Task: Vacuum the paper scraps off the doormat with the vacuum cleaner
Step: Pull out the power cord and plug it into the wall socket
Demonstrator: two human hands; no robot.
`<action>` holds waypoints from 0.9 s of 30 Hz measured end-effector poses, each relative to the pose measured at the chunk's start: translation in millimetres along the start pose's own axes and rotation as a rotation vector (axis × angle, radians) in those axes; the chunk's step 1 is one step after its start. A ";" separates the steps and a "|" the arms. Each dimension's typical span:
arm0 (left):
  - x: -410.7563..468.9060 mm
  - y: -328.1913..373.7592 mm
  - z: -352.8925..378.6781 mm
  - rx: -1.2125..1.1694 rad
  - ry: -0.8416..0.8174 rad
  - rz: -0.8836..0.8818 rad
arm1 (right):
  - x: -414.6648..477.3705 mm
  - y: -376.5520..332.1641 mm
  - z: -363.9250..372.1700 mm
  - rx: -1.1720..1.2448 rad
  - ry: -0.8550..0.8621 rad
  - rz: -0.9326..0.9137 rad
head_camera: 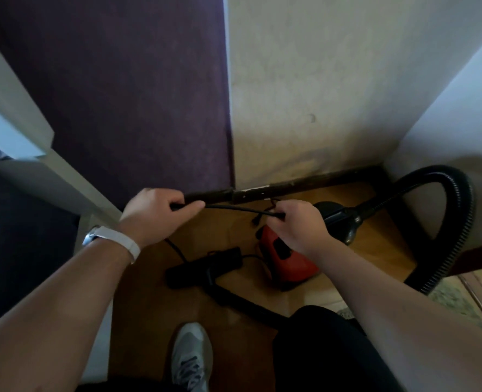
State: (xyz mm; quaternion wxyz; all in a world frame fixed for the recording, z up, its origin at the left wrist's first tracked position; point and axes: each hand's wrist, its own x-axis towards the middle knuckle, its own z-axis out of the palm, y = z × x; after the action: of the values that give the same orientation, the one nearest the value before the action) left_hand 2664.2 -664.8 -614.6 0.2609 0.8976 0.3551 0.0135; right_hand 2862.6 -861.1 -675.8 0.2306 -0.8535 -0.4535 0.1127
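Vacuum cleaner [286,257] on floor; L hand [152,213], R hand [296,224] both clamped on cord [234,208].

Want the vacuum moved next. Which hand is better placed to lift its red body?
Probably the right hand: it holds the cord just above the red body; the left hand grips it farther away.

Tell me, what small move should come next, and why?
Probably pull the cord free and look for a socket: the left hand and right hand both grip it above the vacuum, and its nozzle lies on the floor.
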 end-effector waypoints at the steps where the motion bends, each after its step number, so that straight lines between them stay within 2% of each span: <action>1: 1.1 -5.8 -2.7 0.011 0.020 -0.008 | 0.2 4.6 -0.8 0.025 0.015 -0.005; 5: 4.7 -18.2 2.5 0.059 0.024 -0.031 | -0.3 4.9 -3.6 0.170 0.022 0.107; 8: 10.4 -17.0 20.4 -0.158 -0.061 -0.071 | 0.1 -9.9 -4.3 0.337 0.114 0.123; 10: 14.7 -12.3 35.6 -0.319 -0.165 -0.114 | -1.2 -22.7 -8.7 0.418 0.174 0.017; 13: 20.2 -3.3 54.0 -0.527 -0.292 -0.194 | -2.6 -34.0 -15.3 0.413 0.246 -0.166; 18: 26.8 36.7 65.4 -0.645 -0.320 -0.185 | -5.4 -44.9 -12.9 0.386 0.270 -0.291; 20: 28.0 52.6 72.2 -0.713 -0.391 -0.228 | -8.6 -48.7 -9.4 0.380 0.260 -0.360; 22: 27.9 62.5 80.6 -0.707 -0.507 -0.274 | -14.4 -52.0 -3.7 0.392 0.231 -0.425; 24: 27.3 65.5 87.9 -0.662 -0.591 -0.244 | -21.3 -56.1 1.4 0.385 0.202 -0.483; 27: 24.3 76.7 87.9 -0.623 -0.578 -0.283 | -28.9 -57.5 5.4 0.421 0.189 -0.539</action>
State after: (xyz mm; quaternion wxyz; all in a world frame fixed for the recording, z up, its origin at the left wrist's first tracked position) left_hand 2749.2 -736.4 -657.7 0.6066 0.6856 0.3661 -0.1675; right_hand 2802.6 -855.7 -652.4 0.4639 -0.6437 -0.6058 0.0594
